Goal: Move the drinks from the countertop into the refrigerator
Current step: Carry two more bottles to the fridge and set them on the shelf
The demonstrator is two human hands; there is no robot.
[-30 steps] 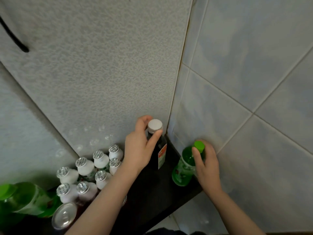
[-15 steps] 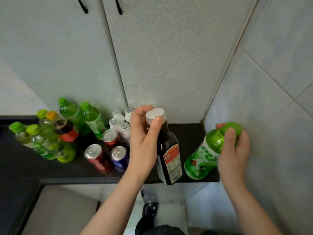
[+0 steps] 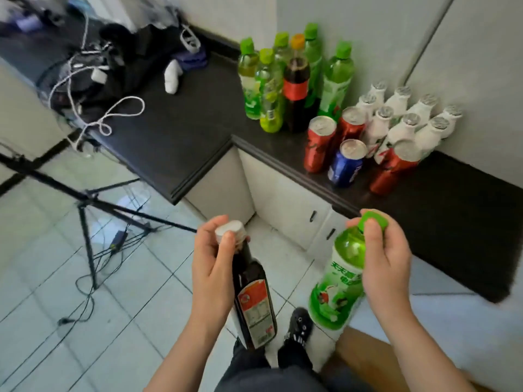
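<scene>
My left hand (image 3: pixel 210 267) grips the neck of a dark bottle (image 3: pixel 254 301) with a white cap and a red label, hanging over the floor. My right hand (image 3: pixel 382 264) holds a green bottle (image 3: pixel 338 284) by its green cap and neck. Both bottles are off the black countertop (image 3: pixel 184 131). On the counter stand several green bottles (image 3: pixel 268 80), a cola bottle (image 3: pixel 296 86), red cans (image 3: pixel 319 142), a blue can (image 3: pixel 346 162) and several white bottles (image 3: pixel 402 123). No refrigerator is in view.
A tangle of cables and dark gear (image 3: pixel 93 77) lies on the counter's left part. A black tripod (image 3: pixel 87 199) stands on the tiled floor with a cable (image 3: pixel 85 290) trailing. White cabinet doors (image 3: pixel 300 210) sit under the counter. My feet (image 3: pixel 297 326) are below.
Both hands lifted their bottles off the counter and drew them back over the floor. The view swung away from the wall and left, showing the counter corner, tripod and floor.
</scene>
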